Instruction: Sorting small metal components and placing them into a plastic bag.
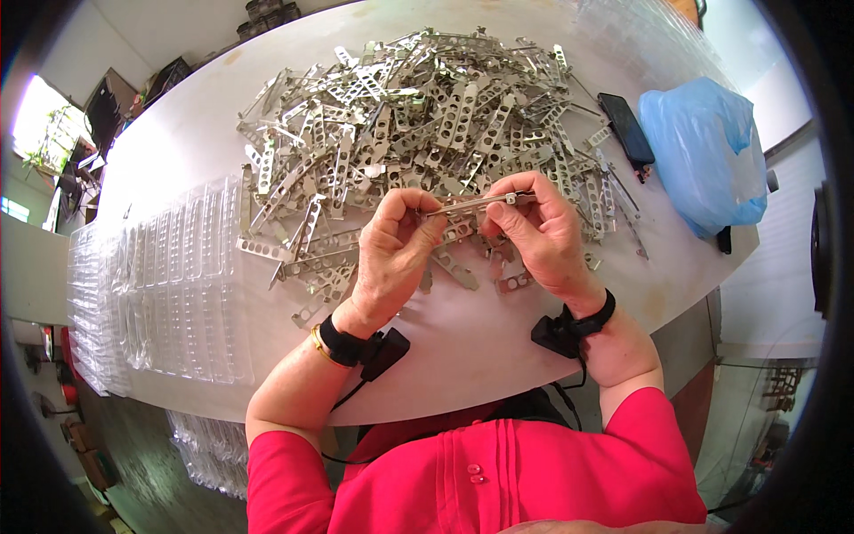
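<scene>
Between my two hands, just in front of a big heap of metal brackets (427, 107), I hold a thin metal bracket (463, 206) lengthwise. My left hand (398, 245) pinches its left end between thumb and fingers. At the other end, my right hand (540, 236) is closed on it, thumb below and fingers curled over the top. The heaped brackets are flat silvery strips with rows of round holes. Several loose ones lie on the white table under and beside my hands. My fingertips hide part of the held piece.
Stacked clear plastic trays (182, 285) cover the table's left side. At the right lie a black phone (625, 129) and a blue plastic bag (707, 156). Clear plastic sheets (654, 40) lie at the far right. Black wrist devices (385, 353) trail cables over the table's front edge.
</scene>
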The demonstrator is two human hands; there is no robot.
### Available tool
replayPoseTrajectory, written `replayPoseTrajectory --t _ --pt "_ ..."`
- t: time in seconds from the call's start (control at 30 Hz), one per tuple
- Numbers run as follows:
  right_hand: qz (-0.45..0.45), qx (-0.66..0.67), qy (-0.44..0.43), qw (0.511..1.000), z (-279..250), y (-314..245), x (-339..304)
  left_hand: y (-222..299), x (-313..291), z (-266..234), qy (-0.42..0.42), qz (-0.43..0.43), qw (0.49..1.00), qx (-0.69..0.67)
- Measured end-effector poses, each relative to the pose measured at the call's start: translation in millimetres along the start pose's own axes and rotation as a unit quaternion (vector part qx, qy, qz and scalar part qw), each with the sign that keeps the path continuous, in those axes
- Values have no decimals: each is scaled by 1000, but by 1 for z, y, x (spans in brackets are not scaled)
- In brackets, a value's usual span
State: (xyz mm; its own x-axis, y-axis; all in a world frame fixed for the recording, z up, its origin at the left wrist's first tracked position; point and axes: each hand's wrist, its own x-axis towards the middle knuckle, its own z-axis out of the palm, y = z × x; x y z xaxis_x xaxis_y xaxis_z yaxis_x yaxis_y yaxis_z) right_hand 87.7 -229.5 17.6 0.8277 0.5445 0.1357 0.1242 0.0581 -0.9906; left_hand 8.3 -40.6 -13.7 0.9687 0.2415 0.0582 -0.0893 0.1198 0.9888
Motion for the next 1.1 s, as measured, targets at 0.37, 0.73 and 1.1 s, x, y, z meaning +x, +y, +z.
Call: replayPoseTrajectory --t 0.37,0.73,1.1 --pt "-28 -69 -12 997 1 3 -2 8 -6 5 -23 64 993 95" --pt "0 -54 -30 998 1 1 -3 8 -1 8 -31 232 923 306" --pt "-7 -56 -71 996 1 -3 -1 10 -11 18 -85 128 948 279"
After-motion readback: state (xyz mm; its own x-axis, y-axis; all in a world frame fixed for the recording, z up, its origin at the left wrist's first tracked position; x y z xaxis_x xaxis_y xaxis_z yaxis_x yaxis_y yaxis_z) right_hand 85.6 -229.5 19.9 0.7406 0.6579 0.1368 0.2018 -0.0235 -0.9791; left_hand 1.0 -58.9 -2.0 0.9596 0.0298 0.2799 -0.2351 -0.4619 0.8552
